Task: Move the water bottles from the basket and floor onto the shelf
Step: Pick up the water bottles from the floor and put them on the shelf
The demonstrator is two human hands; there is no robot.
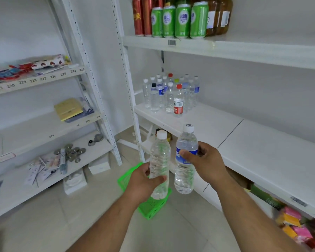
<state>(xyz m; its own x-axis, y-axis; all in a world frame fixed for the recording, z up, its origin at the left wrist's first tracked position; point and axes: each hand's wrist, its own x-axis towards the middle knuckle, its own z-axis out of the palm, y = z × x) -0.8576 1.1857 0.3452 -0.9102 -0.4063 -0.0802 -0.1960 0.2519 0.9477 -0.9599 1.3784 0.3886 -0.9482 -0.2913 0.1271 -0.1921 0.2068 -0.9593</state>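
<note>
My left hand (144,180) grips a clear, label-free water bottle (159,159) with a white cap, held upright. My right hand (205,160) grips a second water bottle (185,171) that has a blue label and a white cap, also upright. Both bottles hang above a green plastic basket (151,206) on the floor, in front of the white shelf (244,140). Several water bottles (171,95) stand grouped at the shelf's far left end, one with a red cap and red label. The basket's inside is mostly hidden by my left hand.
Green cans (180,20), red cans and brown jars fill the upper shelf. A left shelf unit (44,128) carries papers, metal discs and a yellow packet. White boxes (75,180) sit on the floor. Coloured packets (296,226) lie on the low right shelf.
</note>
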